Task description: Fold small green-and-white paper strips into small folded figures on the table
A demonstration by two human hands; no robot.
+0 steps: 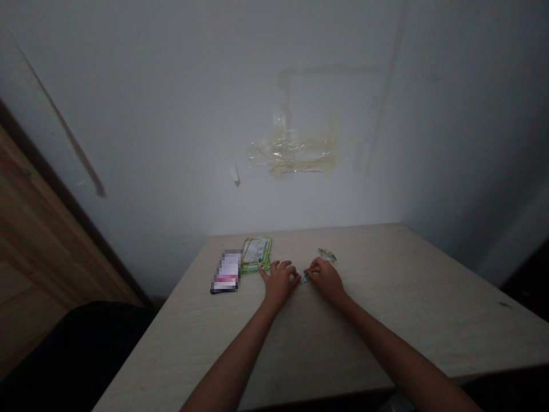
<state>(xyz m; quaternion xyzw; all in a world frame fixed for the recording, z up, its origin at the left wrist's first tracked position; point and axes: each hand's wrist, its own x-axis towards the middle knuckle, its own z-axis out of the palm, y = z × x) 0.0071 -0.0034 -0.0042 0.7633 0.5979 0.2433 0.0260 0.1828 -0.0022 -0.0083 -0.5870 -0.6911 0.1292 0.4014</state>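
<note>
Near the frame's centre, low, a small patterned piece (304, 277) lies between the left hand (280, 281) and right hand (326, 278), fingers curled nearly closed. The right fingertips touch it; I can't tell its long axis or whether either hand grips it.

no text — none readable

Yellowed clear tape (295, 154) clings to a dim grey wall (171, 114) — pale wooden table (412, 286) below.

Single head-worn view from above the near table edge (369, 385), facing forward and down toward the wall (180, 143).
</note>
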